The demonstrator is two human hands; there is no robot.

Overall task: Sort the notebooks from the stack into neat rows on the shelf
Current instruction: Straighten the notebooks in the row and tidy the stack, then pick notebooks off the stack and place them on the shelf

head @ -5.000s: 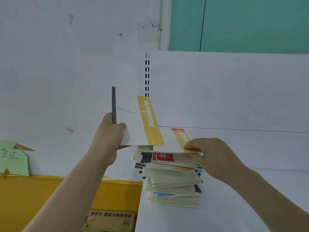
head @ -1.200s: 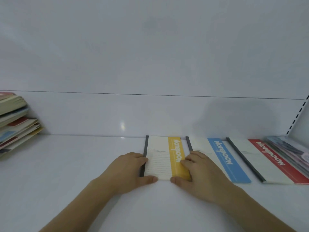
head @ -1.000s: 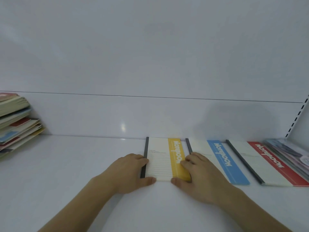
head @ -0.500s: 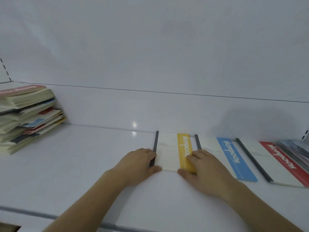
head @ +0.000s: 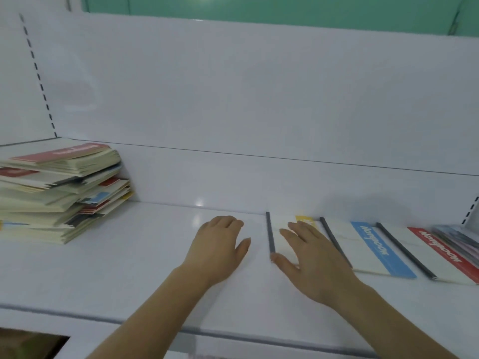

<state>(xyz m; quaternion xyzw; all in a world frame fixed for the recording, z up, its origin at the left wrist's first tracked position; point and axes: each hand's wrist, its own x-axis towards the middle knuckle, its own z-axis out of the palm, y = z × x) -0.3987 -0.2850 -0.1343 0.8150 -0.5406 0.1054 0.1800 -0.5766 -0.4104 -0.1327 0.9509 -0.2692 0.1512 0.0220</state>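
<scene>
A row of notebooks lies flat on the white shelf (head: 145, 268). The yellow-striped notebook (head: 278, 225) is leftmost, with the blue-striped notebook (head: 368, 244) and the red-striped notebook (head: 435, 250) to its right. My right hand (head: 308, 252) lies flat over the yellow-striped one with fingers spread, hiding most of its cover. My left hand (head: 220, 242) is open, just left of that notebook's dark spine and apart from it. The untidy stack of notebooks (head: 57, 187) sits at the shelf's far left.
More notebooks (head: 458, 237) are piled at the far right end of the row. The shelf's white back panel (head: 259, 99) rises behind everything. Its front edge (head: 233, 335) runs below my forearms. Bare shelf surface separates the stack from the row.
My left hand has let go of the yellow-striped notebook's spine and shifted left. My right hand has flattened over its cover. The view has swung left, showing more of the stack.
</scene>
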